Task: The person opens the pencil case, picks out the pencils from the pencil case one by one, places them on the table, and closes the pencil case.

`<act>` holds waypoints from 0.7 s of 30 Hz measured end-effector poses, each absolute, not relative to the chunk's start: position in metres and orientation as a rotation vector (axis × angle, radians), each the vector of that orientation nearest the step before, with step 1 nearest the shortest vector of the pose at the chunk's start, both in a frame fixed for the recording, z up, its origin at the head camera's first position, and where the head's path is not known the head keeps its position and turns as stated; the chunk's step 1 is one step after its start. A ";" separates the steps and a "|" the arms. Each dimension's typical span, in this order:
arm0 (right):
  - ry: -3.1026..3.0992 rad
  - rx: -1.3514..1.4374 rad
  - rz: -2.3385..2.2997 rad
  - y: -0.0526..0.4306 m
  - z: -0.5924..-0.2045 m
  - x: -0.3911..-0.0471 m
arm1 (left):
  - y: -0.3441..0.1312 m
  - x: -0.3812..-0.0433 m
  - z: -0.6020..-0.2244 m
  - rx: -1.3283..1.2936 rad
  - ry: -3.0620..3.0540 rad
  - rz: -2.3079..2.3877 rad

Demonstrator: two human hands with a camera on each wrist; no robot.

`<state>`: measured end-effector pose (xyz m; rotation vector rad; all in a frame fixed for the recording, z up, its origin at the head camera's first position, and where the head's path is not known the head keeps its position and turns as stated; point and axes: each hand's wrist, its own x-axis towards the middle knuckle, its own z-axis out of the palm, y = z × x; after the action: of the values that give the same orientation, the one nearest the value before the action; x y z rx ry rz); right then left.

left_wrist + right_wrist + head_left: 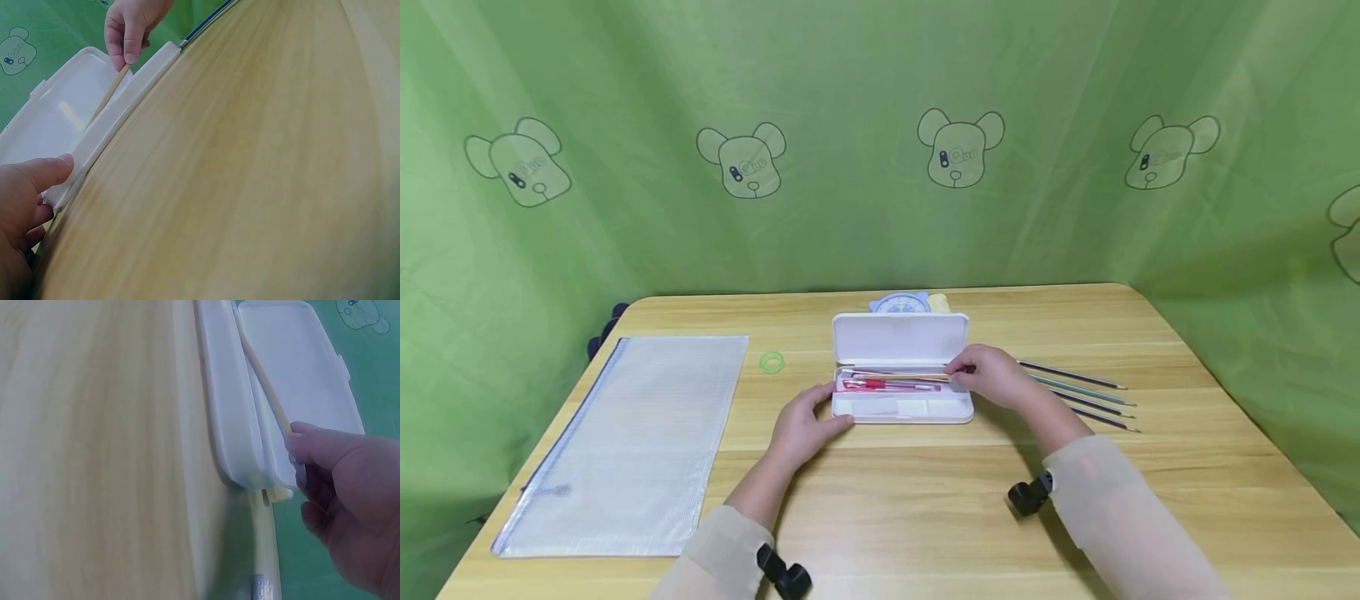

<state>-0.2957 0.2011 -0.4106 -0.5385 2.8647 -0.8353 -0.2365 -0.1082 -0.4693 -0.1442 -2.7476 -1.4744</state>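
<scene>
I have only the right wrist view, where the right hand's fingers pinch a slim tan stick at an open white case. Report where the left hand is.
Observer: The left hand holds the left end of the white case.
Operator: Now look inside the case and tell me what has red on it.
Observer: A red-marked pen lies lengthwise in there, beyond the front compartment.
Operator: Check the left side of the table and name the largest thing there.
Observer: A whitish, see-through mesh pouch lies flat there.
</scene>
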 end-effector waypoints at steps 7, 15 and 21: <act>2.863 -0.523 -0.898 0.204 -0.412 -0.294 | -0.108 -0.236 -0.469 -0.149 -2.758 -1.474; 2.883 -0.502 -0.989 0.226 -0.404 -0.279 | -0.108 -0.236 -0.468 -0.148 -2.754 -1.468; 2.920 -0.464 -0.976 0.253 -0.400 -0.264 | -0.108 -0.236 -0.469 -0.146 -2.755 -1.476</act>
<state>-0.2641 0.2525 -0.3999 -0.4641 2.9201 -0.9759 -0.2362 -0.1083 -0.4691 -0.1457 -2.7552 -1.4758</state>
